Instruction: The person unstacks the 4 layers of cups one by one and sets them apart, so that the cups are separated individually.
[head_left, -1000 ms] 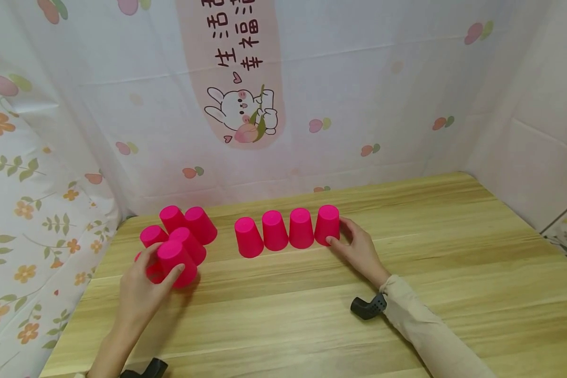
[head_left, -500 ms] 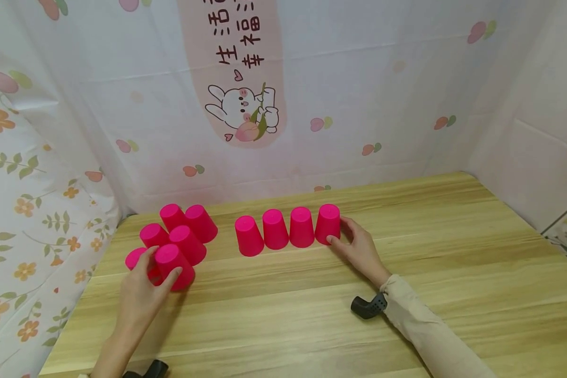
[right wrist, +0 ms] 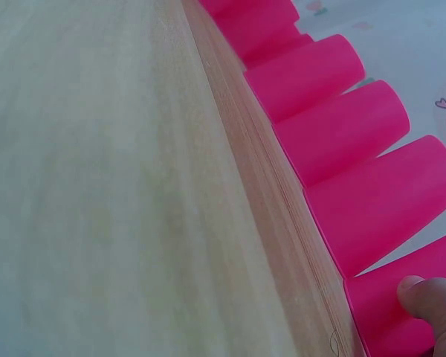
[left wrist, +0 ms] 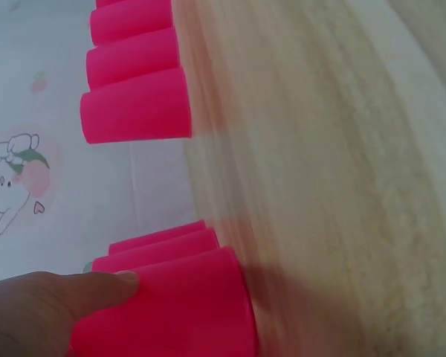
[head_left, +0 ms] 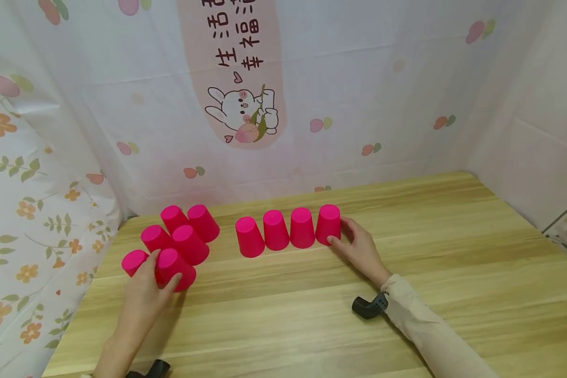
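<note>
Your left hand (head_left: 144,286) grasps the nearest pink cup (head_left: 176,269), which stands upside down on the wooden table (head_left: 283,310). Just beyond your fingers, four more cups (head_left: 181,233) crowd close behind it, and one cup (head_left: 134,261) stands at the thumb side. Your right hand (head_left: 359,251) grips the end cup (head_left: 328,224) of a row; the three other cups (head_left: 275,231) stand at its left side.
</note>
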A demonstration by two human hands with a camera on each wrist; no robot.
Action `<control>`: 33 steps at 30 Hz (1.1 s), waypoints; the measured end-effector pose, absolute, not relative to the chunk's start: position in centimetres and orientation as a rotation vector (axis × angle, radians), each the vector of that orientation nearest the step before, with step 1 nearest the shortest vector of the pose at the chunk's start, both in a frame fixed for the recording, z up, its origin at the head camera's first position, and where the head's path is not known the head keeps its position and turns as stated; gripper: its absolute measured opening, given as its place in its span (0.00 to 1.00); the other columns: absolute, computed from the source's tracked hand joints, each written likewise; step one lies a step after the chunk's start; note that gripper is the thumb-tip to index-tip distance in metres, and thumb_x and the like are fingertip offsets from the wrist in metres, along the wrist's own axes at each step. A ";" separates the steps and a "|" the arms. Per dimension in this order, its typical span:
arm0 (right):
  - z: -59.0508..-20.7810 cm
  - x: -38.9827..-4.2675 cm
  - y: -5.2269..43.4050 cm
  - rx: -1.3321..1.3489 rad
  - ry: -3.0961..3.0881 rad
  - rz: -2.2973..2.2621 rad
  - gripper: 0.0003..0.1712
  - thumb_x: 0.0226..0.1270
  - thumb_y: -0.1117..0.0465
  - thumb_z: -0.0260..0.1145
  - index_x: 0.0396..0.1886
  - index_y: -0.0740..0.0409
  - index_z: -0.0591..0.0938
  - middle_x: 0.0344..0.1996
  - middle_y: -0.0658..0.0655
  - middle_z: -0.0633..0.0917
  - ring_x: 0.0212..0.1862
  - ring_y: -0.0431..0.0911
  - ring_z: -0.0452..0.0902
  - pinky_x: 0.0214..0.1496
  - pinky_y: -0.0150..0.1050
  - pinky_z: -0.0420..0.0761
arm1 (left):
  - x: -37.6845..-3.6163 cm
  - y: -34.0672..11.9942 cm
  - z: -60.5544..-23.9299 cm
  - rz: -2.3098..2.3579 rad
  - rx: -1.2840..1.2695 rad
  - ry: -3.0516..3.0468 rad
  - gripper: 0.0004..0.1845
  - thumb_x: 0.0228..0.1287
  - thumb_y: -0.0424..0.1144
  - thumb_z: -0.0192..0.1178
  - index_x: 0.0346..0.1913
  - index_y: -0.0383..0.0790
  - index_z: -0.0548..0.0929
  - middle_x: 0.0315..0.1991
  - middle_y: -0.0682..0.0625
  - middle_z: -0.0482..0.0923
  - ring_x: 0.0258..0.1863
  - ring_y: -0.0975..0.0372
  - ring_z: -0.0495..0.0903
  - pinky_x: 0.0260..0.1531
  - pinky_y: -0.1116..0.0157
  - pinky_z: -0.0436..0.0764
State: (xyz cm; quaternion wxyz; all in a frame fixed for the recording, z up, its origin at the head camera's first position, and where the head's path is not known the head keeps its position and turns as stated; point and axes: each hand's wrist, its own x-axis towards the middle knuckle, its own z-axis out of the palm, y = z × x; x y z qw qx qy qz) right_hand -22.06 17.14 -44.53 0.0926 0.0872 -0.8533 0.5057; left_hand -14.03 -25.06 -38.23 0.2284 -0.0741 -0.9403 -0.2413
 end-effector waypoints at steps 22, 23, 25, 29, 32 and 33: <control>-44.4 -21.8 17.1 0.270 -2.515 1.499 0.34 0.59 0.60 0.68 0.62 0.68 0.68 0.59 0.67 0.72 0.61 0.58 0.67 0.62 0.49 0.67 | -13.4 -24.1 -37.3 -0.613 -0.227 -2.324 0.34 0.38 0.26 0.73 0.54 0.25 0.72 0.42 0.31 0.75 0.38 0.43 0.75 0.34 0.49 0.77; -44.3 -21.8 17.1 0.270 -2.515 1.500 0.34 0.59 0.60 0.68 0.62 0.68 0.68 0.59 0.67 0.72 0.61 0.58 0.67 0.62 0.49 0.67 | -13.4 -24.0 -37.0 -0.599 -0.260 -2.299 0.33 0.38 0.26 0.72 0.53 0.25 0.73 0.42 0.32 0.75 0.39 0.44 0.75 0.35 0.52 0.77; -44.3 -21.9 17.1 0.271 -2.516 1.500 0.34 0.59 0.60 0.68 0.62 0.68 0.68 0.59 0.66 0.72 0.61 0.57 0.67 0.62 0.48 0.67 | -13.3 -23.7 -36.6 -0.574 -0.330 -2.263 0.29 0.45 0.31 0.71 0.53 0.27 0.75 0.43 0.34 0.76 0.40 0.46 0.76 0.41 0.64 0.77; -44.3 -21.9 17.0 0.269 -2.519 1.497 0.34 0.58 0.60 0.68 0.62 0.68 0.68 0.59 0.66 0.72 0.61 0.57 0.67 0.62 0.49 0.67 | -13.3 -22.8 -35.8 -0.592 -0.462 -2.211 0.26 0.46 0.33 0.69 0.52 0.30 0.77 0.45 0.38 0.77 0.41 0.48 0.76 0.50 0.84 0.64; -44.3 -21.9 17.0 0.266 -2.524 1.495 0.34 0.59 0.60 0.68 0.62 0.67 0.68 0.59 0.66 0.72 0.61 0.57 0.67 0.62 0.49 0.67 | -13.7 -21.8 -35.5 -0.640 -0.504 -2.215 0.29 0.40 0.28 0.71 0.51 0.31 0.77 0.44 0.40 0.78 0.39 0.51 0.76 0.45 0.85 0.64; -44.2 -21.9 17.1 0.266 -2.526 1.495 0.34 0.59 0.60 0.68 0.62 0.67 0.68 0.59 0.66 0.72 0.61 0.57 0.67 0.62 0.49 0.67 | -13.9 -21.5 -35.5 -0.661 -0.517 -2.216 0.29 0.39 0.26 0.72 0.51 0.30 0.78 0.44 0.40 0.78 0.38 0.52 0.76 0.43 0.83 0.68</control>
